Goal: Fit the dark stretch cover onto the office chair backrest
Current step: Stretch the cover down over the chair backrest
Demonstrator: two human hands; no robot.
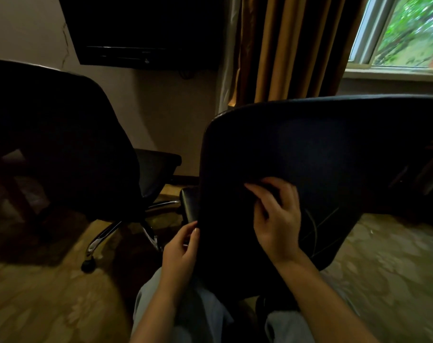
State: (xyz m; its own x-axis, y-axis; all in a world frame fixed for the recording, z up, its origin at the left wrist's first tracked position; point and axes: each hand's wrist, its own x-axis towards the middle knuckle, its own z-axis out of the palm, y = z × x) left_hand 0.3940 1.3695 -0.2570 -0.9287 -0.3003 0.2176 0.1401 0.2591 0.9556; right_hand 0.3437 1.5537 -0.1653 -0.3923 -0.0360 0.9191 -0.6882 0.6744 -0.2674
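The office chair backrest (321, 149) fills the centre and right of the head view, seen from behind, with the dark stretch cover (235, 206) over it. My left hand (183, 246) pinches the cover's lower left edge beside the armrest (189, 204). My right hand (274, 214) lies on the back of the backrest with its fingers curled into a fold of the cover. The lower hem is lost in shadow.
A second black office chair (62, 144) with a chrome star base (106, 233) stands to the left. A dark wall-mounted screen (141, 30), brown curtains (284, 45) and a window (403, 33) are behind. Patterned carpet (49, 293) covers the floor. My knees are below the backrest.
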